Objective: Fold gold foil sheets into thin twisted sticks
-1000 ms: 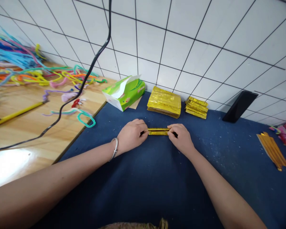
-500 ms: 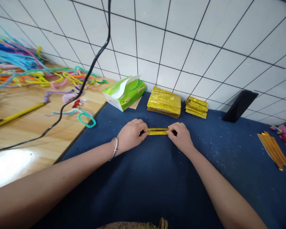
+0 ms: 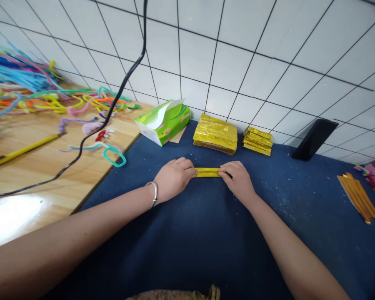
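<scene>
On the blue tabletop (image 3: 175, 241), the left hand (image 3: 171, 180) and right hand (image 3: 238, 180) pinch opposite ends of something just short of the gold foil stack (image 3: 215, 132) by the far edge: a folded foil strip (image 3: 207, 172), its dark gap now narrowed, so the folds seem flatter.

I see a blue bench (image 3: 175, 233) bearing gold sheets (image 3: 215, 133), gold strips (image 3: 258, 141); pale wood (image 3: 50, 166) bearing pipe cleaners (image 3: 53, 102).
</scene>
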`<state>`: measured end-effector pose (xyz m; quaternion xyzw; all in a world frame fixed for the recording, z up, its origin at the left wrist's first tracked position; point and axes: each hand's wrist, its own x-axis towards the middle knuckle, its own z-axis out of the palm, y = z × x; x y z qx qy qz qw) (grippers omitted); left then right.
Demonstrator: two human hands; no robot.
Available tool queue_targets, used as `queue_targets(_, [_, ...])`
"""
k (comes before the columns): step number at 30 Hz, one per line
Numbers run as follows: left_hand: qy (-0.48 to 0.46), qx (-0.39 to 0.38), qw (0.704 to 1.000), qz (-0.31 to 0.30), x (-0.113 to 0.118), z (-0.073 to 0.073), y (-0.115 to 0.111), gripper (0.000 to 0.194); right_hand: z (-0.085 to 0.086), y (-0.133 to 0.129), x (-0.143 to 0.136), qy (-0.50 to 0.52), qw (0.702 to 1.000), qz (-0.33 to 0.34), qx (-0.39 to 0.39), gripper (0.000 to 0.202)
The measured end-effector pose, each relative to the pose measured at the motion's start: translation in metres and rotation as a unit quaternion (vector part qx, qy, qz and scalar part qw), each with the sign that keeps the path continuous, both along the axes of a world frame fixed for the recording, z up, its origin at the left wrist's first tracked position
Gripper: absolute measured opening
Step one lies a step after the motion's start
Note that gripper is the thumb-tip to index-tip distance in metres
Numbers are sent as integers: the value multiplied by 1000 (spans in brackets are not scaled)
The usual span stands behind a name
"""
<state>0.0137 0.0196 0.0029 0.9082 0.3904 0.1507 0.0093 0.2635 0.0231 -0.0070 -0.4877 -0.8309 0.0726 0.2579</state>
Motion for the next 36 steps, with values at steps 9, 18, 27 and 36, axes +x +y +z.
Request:
queue_targets(9, [103,13,992,-76,-4,10,1,23,11,2,17,-113,983,130,59,22])
queue_targets(18, [85,25,994,-69,-2,7,2,23,16,-3,10,-155,978,124,71,22])
queue_targets(27, [-32,-5,999,-12,0,-3,11,25,5,6,8,-27,997,59,32,19])
queue_targets(36, [-109,-88,988,69,6,-7,24,21,5,9,-4,1,999,-29,-26,12])
